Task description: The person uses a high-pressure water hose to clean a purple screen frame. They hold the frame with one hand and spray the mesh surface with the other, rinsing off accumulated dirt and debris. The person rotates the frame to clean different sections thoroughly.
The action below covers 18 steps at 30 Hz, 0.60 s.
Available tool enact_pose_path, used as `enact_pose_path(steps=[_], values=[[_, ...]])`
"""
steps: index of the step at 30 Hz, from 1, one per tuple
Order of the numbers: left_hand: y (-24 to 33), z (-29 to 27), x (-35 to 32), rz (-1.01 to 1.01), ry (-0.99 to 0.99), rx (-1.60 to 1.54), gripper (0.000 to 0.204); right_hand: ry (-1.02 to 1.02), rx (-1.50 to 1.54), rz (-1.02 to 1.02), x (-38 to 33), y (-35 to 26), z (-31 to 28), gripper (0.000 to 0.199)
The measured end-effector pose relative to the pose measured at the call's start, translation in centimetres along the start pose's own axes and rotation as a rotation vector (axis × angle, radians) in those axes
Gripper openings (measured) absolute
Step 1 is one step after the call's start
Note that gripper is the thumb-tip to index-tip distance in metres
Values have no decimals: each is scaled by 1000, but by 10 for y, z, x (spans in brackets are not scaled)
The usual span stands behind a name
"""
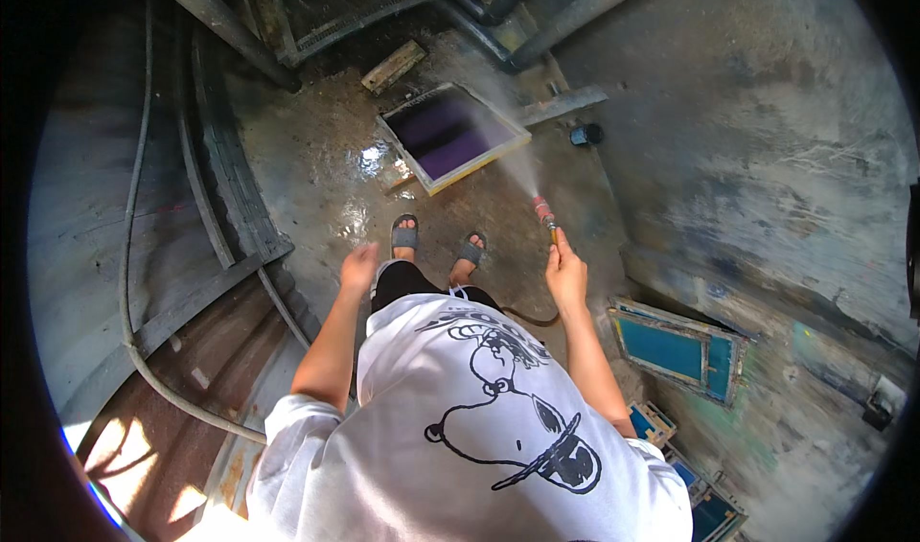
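My right hand [566, 272] is wrapped round a red spray nozzle [543, 210] on a hose. A white mist of water fans out from its tip toward a framed screen [453, 132] with dark purple mesh and a pale yellowish frame, lying on the wet floor ahead of my feet. One corner of the frame is near the spray. My left hand [360, 264] hangs in the air left of my sandalled feet, apart from the screen. Motion smears its fingers, and nothing shows in it.
A wood block [394, 68] lies beyond the screen, and a dark blue can [586, 135] stands by the right wall. Blue-green framed screens [661, 345] lean at the lower right. A long grey hose [126, 254] runs down the left side. Pipes and a metal grate [355, 5] stand at the back.
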State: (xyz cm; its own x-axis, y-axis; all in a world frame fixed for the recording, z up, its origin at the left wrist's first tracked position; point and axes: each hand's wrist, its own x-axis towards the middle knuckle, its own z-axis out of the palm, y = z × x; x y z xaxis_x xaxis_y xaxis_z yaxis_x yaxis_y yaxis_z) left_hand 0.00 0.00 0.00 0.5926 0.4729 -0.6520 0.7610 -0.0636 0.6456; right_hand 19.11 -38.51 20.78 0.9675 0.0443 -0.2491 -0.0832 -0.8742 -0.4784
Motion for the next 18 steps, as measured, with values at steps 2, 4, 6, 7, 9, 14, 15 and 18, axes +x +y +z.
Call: enact_pose_path(steps=[2, 4, 6, 7, 9, 14, 15, 18], values=[[72, 38, 1, 62, -253, -206, 44, -2, -17, 0, -18, -17, 6, 40], [142, 78, -12, 26, -575, -336, 49, 7, -22, 6, -28, -32, 18, 39], [192, 123, -36, -33, -869, -338, 65, 6, -34, 6, -38, -40, 14, 40], [212, 141, -48, -123, -939, -327, 71, 14, -36, 10, -41, -44, 14, 40], [236, 167, -64, -288, -1046, -355, 75, 39, -37, 17, -46, -49, 11, 40], [232, 208, -80, -431, -1064, -588, 50, 91, -70, -15, -60, -54, 8, 41], [233, 209, -82, -432, -1054, -583, 49, 94, -77, -9, -63, -53, 8, 41], [233, 208, -85, -444, -1039, -568, 46, 82, -94, 19, -68, -53, 9, 40]])
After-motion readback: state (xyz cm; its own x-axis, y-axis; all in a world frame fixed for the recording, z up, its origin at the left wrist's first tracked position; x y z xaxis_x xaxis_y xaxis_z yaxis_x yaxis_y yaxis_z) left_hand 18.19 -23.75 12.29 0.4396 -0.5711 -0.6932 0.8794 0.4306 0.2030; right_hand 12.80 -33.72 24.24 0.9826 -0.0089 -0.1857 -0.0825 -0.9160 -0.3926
